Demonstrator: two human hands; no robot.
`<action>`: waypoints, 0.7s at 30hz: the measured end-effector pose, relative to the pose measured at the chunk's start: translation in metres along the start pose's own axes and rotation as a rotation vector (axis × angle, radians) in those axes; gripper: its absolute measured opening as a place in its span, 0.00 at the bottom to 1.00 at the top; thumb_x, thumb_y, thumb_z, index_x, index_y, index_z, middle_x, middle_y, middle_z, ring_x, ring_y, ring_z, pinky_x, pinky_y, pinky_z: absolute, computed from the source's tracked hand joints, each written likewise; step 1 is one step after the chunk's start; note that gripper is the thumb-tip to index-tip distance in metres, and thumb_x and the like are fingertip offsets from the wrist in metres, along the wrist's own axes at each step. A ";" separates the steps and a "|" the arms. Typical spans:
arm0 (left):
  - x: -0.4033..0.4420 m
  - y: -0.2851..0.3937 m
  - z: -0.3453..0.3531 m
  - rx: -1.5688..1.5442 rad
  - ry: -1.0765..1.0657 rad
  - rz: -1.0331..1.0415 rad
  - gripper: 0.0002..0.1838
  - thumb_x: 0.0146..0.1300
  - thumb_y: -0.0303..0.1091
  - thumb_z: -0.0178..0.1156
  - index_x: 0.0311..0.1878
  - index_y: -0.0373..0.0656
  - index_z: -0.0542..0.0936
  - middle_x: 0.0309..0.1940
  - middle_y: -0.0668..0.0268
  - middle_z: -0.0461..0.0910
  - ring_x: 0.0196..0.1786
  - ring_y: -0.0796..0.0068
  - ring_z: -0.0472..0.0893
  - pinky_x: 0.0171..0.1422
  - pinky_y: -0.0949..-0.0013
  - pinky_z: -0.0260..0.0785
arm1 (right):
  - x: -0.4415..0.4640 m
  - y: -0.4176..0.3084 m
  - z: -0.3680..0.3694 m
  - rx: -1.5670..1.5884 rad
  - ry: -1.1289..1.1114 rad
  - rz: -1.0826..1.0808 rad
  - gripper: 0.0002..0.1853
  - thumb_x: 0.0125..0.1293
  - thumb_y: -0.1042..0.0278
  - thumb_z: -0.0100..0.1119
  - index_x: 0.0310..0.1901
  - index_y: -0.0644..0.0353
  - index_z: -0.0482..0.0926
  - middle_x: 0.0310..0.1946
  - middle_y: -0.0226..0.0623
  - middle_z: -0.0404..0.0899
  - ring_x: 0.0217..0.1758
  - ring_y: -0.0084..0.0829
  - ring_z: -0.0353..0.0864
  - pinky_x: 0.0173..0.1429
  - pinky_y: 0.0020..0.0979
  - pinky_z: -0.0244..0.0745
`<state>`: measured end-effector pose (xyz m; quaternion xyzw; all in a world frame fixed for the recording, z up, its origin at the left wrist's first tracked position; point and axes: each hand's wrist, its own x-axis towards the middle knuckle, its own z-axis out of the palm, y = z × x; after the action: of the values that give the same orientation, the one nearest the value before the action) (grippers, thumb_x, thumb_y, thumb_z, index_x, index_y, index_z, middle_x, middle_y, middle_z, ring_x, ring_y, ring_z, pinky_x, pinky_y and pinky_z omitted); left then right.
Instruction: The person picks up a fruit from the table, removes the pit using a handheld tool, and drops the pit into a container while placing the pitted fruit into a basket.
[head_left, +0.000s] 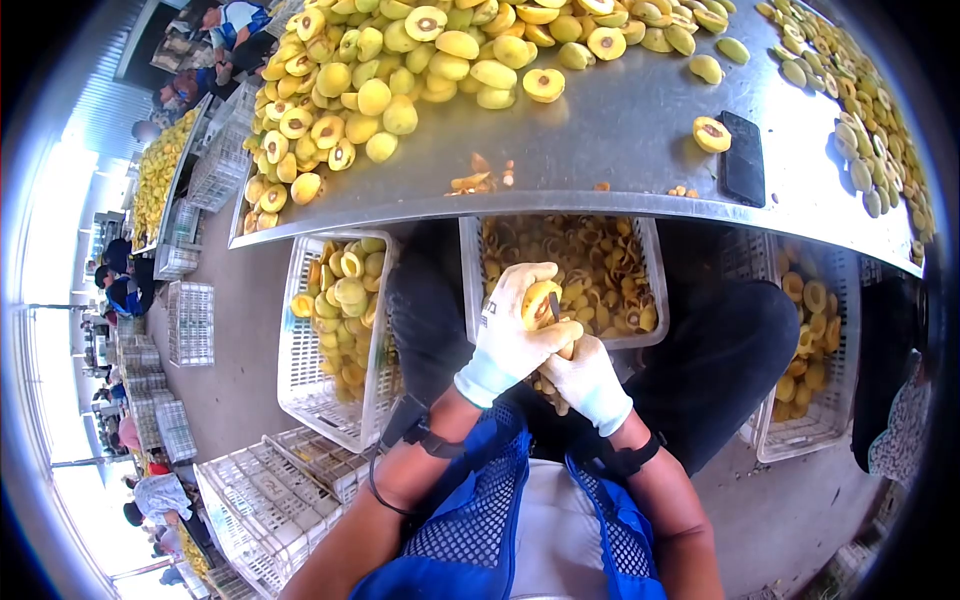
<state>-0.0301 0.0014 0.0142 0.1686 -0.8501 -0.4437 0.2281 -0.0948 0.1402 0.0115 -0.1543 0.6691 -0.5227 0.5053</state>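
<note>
In a white knitted glove, my left hand (512, 325) is closed around a yellow peach half (540, 300), cut face up. My right hand (585, 375), gloved too, is wrapped round the handle of a small pitting knife (555, 310). Its dark narrow blade touches or lies right over the peach half; which one I cannot tell. Most of the handle is hidden by the fingers. Both hands meet above my lap, in front of a white crate (657, 300) filled with brownish peach scraps.
A metal table (440, 150) carries a heap of peach halves (400, 70), a black phone (742, 160) and one peach half (711, 134) beside it. Crates of peach halves stand at my left (295, 360) and right (840, 380). Stacked crates (260, 500) sit lower left. Other people work far left.
</note>
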 end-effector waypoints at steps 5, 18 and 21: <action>-0.002 0.001 -0.003 -0.113 -0.034 -0.082 0.28 0.51 0.27 0.75 0.58 0.39 0.80 0.54 0.58 0.82 0.53 0.67 0.83 0.58 0.67 0.77 | -0.004 -0.006 -0.004 -0.075 -0.062 0.016 0.11 0.69 0.66 0.56 0.39 0.66 0.81 0.18 0.38 0.82 0.18 0.30 0.82 0.26 0.33 0.77; 0.009 -0.007 -0.014 -0.540 -0.287 -0.374 0.09 0.69 0.26 0.63 0.47 0.31 0.86 0.42 0.63 0.87 0.42 0.79 0.84 0.50 0.73 0.78 | -0.008 -0.011 -0.009 0.066 -0.267 0.224 0.12 0.66 0.66 0.67 0.46 0.66 0.82 0.19 0.30 0.75 0.12 0.23 0.72 0.15 0.25 0.68; 0.018 -0.010 -0.022 -0.441 -0.460 -0.402 0.10 0.71 0.29 0.64 0.46 0.32 0.87 0.38 0.64 0.88 0.42 0.78 0.85 0.49 0.73 0.78 | -0.010 -0.013 -0.010 0.113 -0.298 0.266 0.08 0.65 0.68 0.63 0.34 0.63 0.77 0.18 0.32 0.77 0.12 0.24 0.74 0.13 0.27 0.67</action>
<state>-0.0324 -0.0281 0.0216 0.1749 -0.7130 -0.6784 -0.0296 -0.1027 0.1477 0.0275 -0.1116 0.5711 -0.4595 0.6710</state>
